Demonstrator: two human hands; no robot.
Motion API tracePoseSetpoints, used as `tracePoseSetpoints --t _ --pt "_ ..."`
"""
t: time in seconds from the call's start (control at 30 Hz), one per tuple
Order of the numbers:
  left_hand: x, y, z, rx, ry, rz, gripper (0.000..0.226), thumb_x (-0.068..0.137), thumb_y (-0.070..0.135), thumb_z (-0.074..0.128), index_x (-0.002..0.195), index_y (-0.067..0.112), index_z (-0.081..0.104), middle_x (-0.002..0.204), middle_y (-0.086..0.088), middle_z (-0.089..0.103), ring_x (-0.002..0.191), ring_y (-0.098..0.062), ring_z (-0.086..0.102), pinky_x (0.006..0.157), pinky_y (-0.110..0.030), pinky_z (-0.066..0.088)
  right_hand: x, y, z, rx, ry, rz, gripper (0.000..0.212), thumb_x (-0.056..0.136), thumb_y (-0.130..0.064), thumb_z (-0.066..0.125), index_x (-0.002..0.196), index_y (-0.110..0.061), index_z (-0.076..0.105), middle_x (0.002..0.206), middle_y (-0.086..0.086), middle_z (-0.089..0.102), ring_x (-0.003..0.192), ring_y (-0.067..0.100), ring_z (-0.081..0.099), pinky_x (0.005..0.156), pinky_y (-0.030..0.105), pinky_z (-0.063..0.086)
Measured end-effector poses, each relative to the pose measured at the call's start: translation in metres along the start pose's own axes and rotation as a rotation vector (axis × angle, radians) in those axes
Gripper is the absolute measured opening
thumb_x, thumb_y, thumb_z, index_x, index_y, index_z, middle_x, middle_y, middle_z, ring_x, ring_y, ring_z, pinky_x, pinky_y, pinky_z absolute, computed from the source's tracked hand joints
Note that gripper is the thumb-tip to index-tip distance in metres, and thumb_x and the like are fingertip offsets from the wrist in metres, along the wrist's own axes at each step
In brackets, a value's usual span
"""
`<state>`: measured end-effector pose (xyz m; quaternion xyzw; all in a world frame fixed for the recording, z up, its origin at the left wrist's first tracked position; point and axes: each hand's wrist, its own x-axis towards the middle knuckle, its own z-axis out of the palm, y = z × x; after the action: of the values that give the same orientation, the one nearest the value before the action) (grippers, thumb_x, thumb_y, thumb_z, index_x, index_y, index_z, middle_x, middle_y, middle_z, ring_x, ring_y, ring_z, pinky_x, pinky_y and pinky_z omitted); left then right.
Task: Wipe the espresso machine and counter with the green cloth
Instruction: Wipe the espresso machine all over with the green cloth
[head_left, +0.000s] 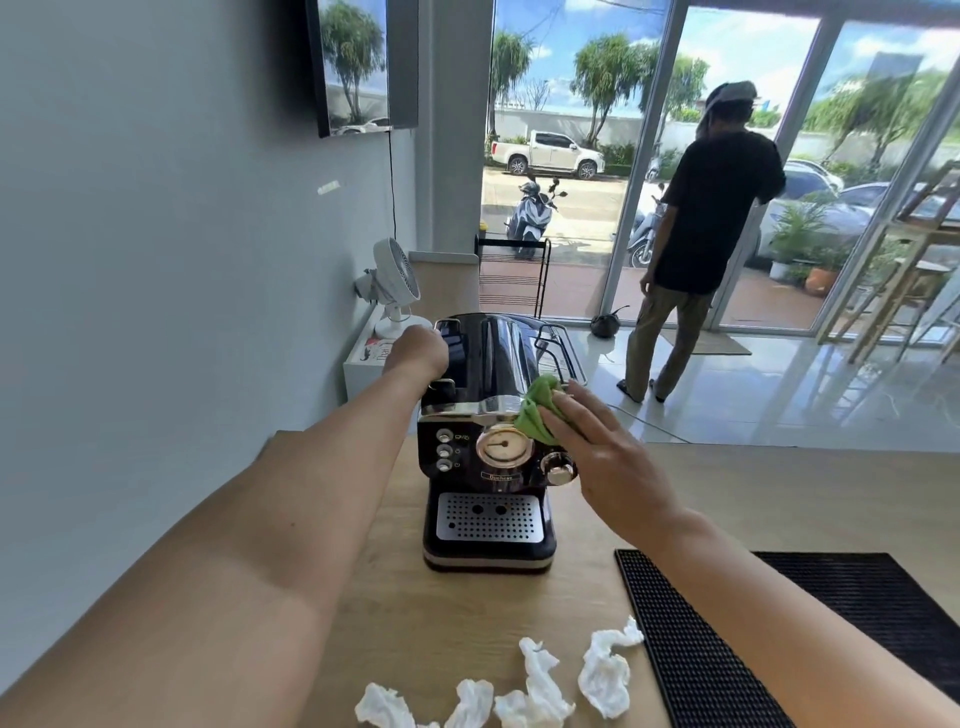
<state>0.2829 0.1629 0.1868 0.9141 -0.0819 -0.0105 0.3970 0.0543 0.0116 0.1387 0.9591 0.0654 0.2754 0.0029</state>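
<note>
On the espresso machine's (488, 467) upper right front edge, green cloth (537, 410) pressed under right hand (597, 436), fingers straight, together. Left hand (415, 353) bracing its top left, fingers hidden. Likely risk: snagging and turning the knob (558, 467) just below.

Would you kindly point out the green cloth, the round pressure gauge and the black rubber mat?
green cloth (534, 410): head view, middle of the bunched folds.
round pressure gauge (502, 445): head view, dial face centre.
black rubber mat (691, 649): head view, bare left part.
</note>
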Motion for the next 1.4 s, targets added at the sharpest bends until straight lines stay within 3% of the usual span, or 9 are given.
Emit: tracePoseSetpoints --t 0.17,0.4,0.53,0.63,0.73,0.83,1.03,1.23,1.4 --pt "-0.005 0.000 -0.003 0.019 -0.008 0.022 0.032 0.097 0.013 0.037 0.115 0.004 0.060 0.125 -0.016 0.061 0.114 -0.034 0.057 0.090 -0.034 0.044 0.026 -0.029 0.006 0.056 -0.013 0.021 0.069 0.073 0.015 0.062 0.138 -0.005 0.053 0.140 0.014 0.055 0.134 0.036 0.045 0.090 0.052 0.056" --pt "-0.010 0.004 -0.001 0.001 -0.020 0.024 0.033 0.097 0.012 0.038 0.123 0.006 0.058 0.131 -0.015 0.058 0.118 -0.033 0.055 0.095 -0.036 0.043 -0.003 0.009 -0.023 -0.011 -0.036 -0.013 0.066 0.067 0.022 0.063 0.126 -0.007 0.065 0.128 0.009 0.064 0.118 0.031 0.055 0.086 0.046 0.059" --pt "-0.012 0.003 -0.002 0.002 0.000 0.016 0.036 0.099 0.013 0.034 0.126 0.006 0.057 0.133 -0.016 0.057 0.120 -0.034 0.054 0.096 -0.036 0.043 0.023 0.018 -0.044 0.216 0.056 0.153 0.052 0.082 0.021 0.054 0.120 -0.011 0.071 0.123 0.005 0.067 0.105 0.025 0.054 0.091 0.041 0.053" --pt "-0.014 0.001 -0.003 -0.039 0.007 -0.001 0.039 0.100 0.020 0.031 0.132 0.016 0.054 0.134 -0.013 0.057 0.121 -0.032 0.053 0.096 -0.034 0.041 0.064 0.008 -0.046 0.226 0.158 0.175 0.049 0.086 0.015 0.056 0.127 -0.011 0.067 0.134 0.006 0.060 0.118 0.029 0.048 0.102 0.038 0.043" --pt "-0.013 0.000 -0.003 -0.073 0.005 -0.007 0.041 0.100 0.024 0.030 0.133 0.014 0.051 0.136 -0.013 0.055 0.123 -0.032 0.052 0.099 -0.035 0.040 0.100 -0.012 -0.024 0.173 -0.083 0.083 0.042 0.098 -0.006 0.049 0.137 -0.020 0.058 0.152 0.000 0.044 0.137 0.024 0.033 0.115 0.042 0.032" --pt "-0.011 -0.001 -0.002 -0.072 0.010 -0.028 0.042 0.100 0.027 0.030 0.134 0.012 0.050 0.136 -0.015 0.055 0.123 -0.033 0.052 0.099 -0.036 0.039 0.126 -0.014 0.004 0.230 -0.363 0.142 0.043 0.103 -0.022 0.037 0.143 -0.026 0.050 0.160 -0.005 0.029 0.146 0.020 0.023 0.120 0.044 0.023" --pt "-0.001 -0.005 0.004 -0.001 0.011 -0.011 0.039 0.100 0.028 0.029 0.120 0.011 0.059 0.129 -0.015 0.059 0.118 -0.033 0.055 0.095 -0.037 0.041 0.187 0.017 0.039 0.202 -0.447 0.223 0.045 0.103 -0.029 0.035 0.146 -0.024 0.046 0.163 0.001 0.022 0.149 0.024 0.021 0.120 0.039 0.017" --pt "0.005 -0.008 0.005 -0.011 0.037 0.023 0.038 0.099 0.025 0.026 0.112 0.011 0.059 0.129 -0.011 0.058 0.117 -0.031 0.054 0.100 -0.040 0.042 0.236 0.030 0.077 0.220 -0.298 0.499 0.044 0.082 -0.006 0.042 0.124 -0.006 0.057 0.132 0.014 0.055 0.123 0.033 0.050 0.101 0.040 0.044" --pt "0.008 -0.010 0.009 0.031 0.024 -0.015 0.041 0.099 0.028 0.029 0.127 0.017 0.056 0.133 -0.007 0.058 0.121 -0.030 0.054 0.098 -0.038 0.040 0.275 0.015 0.073 0.333 -0.545 0.252 0.033 0.101 -0.021 0.043 0.108 0.001 0.067 0.102 0.012 0.061 0.094 0.022 0.054 0.078 0.028 0.039"
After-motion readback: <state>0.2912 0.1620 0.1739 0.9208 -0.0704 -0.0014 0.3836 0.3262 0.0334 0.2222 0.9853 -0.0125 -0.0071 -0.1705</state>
